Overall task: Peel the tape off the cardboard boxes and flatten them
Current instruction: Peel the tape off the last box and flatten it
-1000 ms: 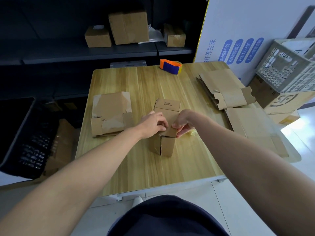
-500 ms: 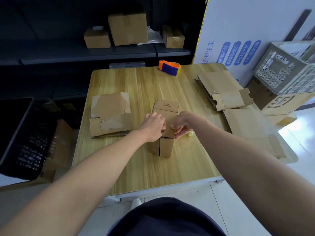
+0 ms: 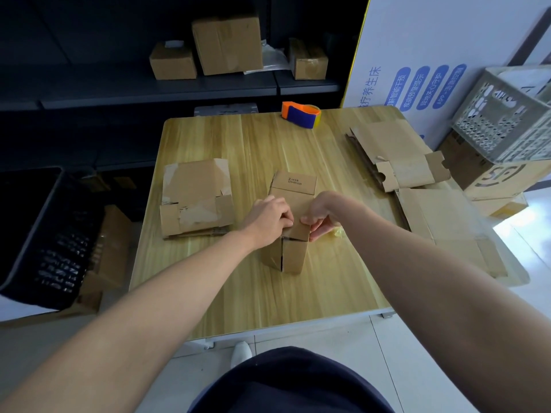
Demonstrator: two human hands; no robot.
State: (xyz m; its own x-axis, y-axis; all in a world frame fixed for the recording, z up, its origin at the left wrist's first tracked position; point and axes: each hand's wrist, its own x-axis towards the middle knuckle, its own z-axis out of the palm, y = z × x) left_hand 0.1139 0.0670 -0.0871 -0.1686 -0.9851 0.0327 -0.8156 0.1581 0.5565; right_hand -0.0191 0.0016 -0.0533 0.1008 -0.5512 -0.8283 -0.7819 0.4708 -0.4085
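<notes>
Tabletop (image 3: 208,293): both hands gripping box (image 3: 293,254).

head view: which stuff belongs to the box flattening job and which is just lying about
In the job: small box, held by left hand and right hand; left flat stack; right flat stack.
Lying about: tape dispenser, white crate, shelf boxes.

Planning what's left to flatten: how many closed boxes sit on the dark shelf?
3: small left box, large middle box, small right box. The dark shelf may hide more.
</notes>
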